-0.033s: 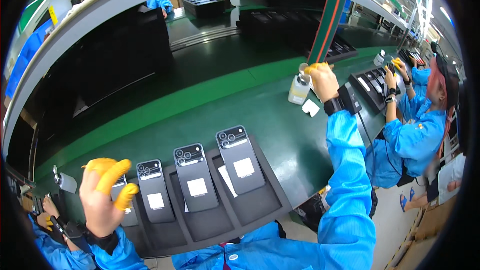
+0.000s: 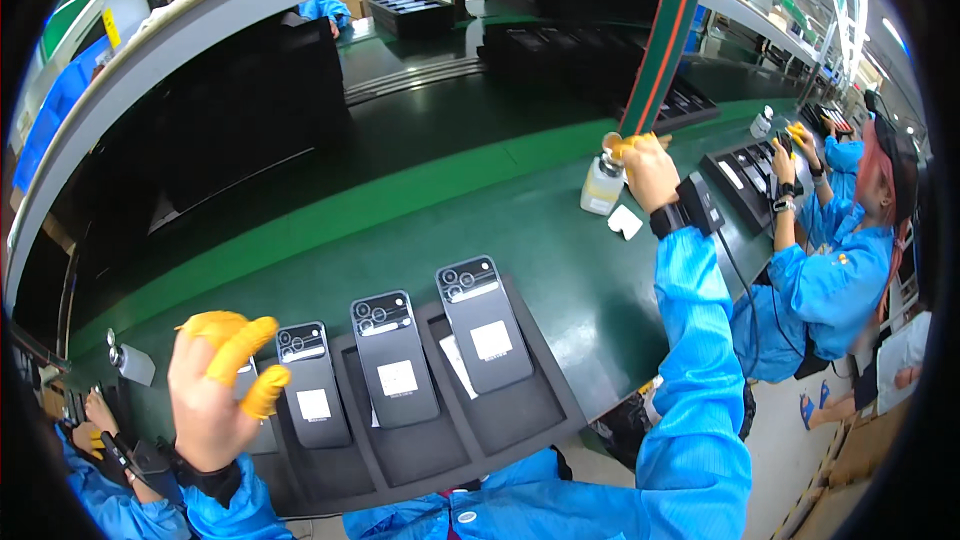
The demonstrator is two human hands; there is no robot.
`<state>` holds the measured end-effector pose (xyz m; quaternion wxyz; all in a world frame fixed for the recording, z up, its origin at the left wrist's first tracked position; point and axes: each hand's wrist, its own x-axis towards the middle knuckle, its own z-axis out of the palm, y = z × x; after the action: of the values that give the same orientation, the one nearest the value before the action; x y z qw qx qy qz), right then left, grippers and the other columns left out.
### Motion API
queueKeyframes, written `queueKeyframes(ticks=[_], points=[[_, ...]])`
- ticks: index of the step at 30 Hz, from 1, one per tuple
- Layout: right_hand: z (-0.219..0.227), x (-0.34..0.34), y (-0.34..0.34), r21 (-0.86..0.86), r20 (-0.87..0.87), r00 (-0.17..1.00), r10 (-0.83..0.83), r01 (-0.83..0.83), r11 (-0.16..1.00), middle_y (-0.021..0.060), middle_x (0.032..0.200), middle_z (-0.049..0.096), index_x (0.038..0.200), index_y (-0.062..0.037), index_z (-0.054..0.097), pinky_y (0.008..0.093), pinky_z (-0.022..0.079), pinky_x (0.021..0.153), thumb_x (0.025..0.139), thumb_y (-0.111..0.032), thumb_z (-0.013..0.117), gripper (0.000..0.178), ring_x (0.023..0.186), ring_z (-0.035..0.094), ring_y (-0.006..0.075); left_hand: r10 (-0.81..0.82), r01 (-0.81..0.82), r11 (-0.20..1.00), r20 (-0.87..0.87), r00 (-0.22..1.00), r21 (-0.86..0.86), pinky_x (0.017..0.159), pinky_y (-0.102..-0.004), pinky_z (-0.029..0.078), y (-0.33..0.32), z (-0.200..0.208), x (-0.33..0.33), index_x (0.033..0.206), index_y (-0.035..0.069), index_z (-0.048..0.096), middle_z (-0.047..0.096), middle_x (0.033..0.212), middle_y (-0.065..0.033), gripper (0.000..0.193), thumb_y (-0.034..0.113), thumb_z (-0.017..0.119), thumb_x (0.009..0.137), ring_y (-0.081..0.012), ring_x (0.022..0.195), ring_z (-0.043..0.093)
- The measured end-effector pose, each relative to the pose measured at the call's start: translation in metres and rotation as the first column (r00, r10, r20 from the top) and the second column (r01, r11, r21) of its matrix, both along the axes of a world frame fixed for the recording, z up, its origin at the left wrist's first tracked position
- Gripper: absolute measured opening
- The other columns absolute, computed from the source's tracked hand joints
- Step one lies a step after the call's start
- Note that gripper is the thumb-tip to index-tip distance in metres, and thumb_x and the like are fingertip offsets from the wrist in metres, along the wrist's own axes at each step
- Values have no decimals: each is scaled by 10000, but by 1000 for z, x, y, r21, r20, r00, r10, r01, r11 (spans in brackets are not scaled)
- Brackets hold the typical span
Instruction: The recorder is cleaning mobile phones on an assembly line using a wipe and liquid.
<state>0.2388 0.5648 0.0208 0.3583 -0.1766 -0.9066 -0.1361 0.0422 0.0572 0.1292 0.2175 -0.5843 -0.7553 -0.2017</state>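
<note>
My left hand (image 2: pixel 212 390), with yellow finger cots, hovers over the left end of a black compartment tray (image 2: pixel 425 453). Its fingers are curved and spread, holding nothing, and they partly cover the leftmost phone (image 2: pixel 262 437). Three more dark phones lie back up in the tray, each with a white square label: one next to my hand (image 2: pixel 312 370), a middle one (image 2: pixel 393 345) and a right one (image 2: pixel 483 310). Farther right, my right hand (image 2: pixel 652 175) is closed at the top of a translucent dispenser bottle (image 2: pixel 600 190) with a raised lid. What its fingertips grip is hidden.
A white folded piece (image 2: pixel 625 222) lies beside the bottle on the green table (image 2: pixel 540 230). A green post (image 2: pixel 660 50) rises behind my right hand. At right, a co-worker (image 2: pixel 835 240) handles a phone over another tray (image 2: pixel 735 175). Another bottle (image 2: pixel 132 364) and a co-worker's hand (image 2: pixel 98 410) are at left.
My left hand has shifted slightly right over the tray. The whole view has moved a little; my right hand stays at the bottle.
</note>
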Motion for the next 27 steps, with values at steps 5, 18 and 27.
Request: queueKeyframes(ticks=[5, 18, 27], points=[[2, 0, -4, 12, 109, 991, -72, 71, 997, 139, 901, 649, 916, -48, 725, 422, 513, 855, 700, 58, 639, 255, 957, 615, 341, -196, 204, 971, 76, 978, -121, 864, -424, 489, 44, -31, 3, 1099, 38, 680, 648, 1003, -129, 450, 282, 794, 738, -315, 988, 612], [2, -59, -192, -239, 86, 814, 574, -543, 805, 153, 1063, 662, 1073, 0, 699, 420, 514, 883, 648, 92, 632, 440, 963, 624, 341, -489, 598, 780, 416, 767, -184, 1176, -450, 292, 89, -146, 33, 1385, 87, 514, 541, 1386, -123, 588, 473, 555, 943, -287, 1334, 470], [-4, -76, -207, -221, 218, 748, 626, -587, 779, 131, 1044, 658, 1055, 27, 692, 390, 518, 891, 705, -42, 650, 360, 1001, 614, 305, -509, 603, 787, 417, 753, -128, 1153, -450, 328, 91, -150, 34, 1327, 86, 559, 574, 1346, -114, 501, 416, 562, 951, -262, 1270, 525]])
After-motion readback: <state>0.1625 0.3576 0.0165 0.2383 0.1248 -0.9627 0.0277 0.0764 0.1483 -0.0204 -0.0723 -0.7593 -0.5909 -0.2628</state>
